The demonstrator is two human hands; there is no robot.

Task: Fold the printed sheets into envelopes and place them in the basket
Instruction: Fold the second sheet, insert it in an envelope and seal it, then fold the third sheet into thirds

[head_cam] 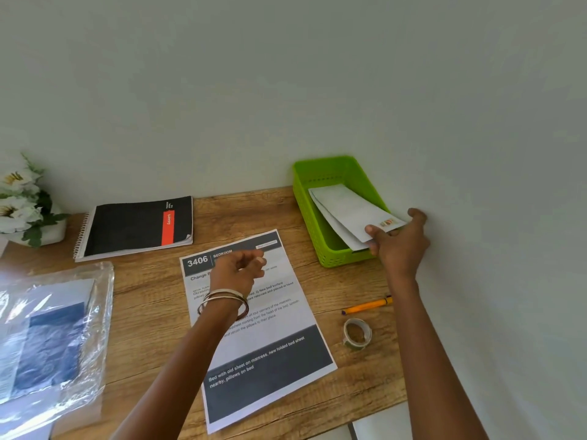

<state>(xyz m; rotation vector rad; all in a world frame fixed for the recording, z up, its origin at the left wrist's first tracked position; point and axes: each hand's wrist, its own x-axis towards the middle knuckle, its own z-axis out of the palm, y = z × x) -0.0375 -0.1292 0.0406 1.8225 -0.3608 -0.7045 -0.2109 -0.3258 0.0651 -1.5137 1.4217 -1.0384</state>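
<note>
A green plastic basket (309,217) stands at the back right of the wooden desk, against the wall. A folded white paper envelope (346,211) lies slanted in it, its near end sticking out over the basket's right rim. My right hand (400,239) pinches that near end. A printed sheet (263,341) marked 3406 lies flat in the middle of the desk. My left hand (238,271), with bangles on the wrist, hovers over the sheet's top part, fingers loosely curled and holding nothing.
An orange pen (368,305) and a roll of tape (357,333) lie right of the sheet. A black spiral notebook (136,227) sits at the back, white flowers in a pot (22,204) far left, and a clear plastic sleeve with papers (47,338) at the left.
</note>
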